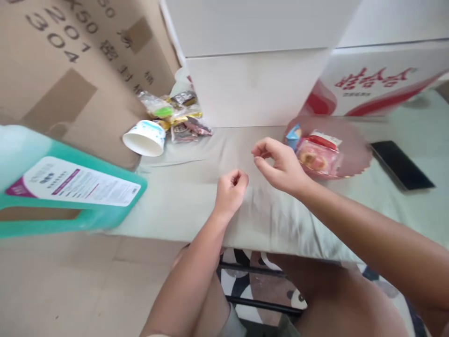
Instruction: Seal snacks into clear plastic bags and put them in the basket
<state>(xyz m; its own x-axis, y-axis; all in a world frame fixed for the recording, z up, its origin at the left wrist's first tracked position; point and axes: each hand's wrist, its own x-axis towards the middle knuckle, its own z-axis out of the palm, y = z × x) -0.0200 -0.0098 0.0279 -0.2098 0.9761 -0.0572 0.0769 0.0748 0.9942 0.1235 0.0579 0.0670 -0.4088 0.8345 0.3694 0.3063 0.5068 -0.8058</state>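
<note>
My left hand rests on the pale green cloth near the table's front edge, fingers curled into a loose fist with nothing visible in them. My right hand hovers just right of it, thumb and fingers curled toward a pinch, and I see nothing between them. Right beside my right hand stands a pink scalloped plate holding a wrapped pastry in a red and clear packet and a small blue packet.
A white paper cup lies on its side at the back left next to a pile of snack wrappers. A teal jug looms at left. Cardboard box, white boxes and a black phone surround the cloth.
</note>
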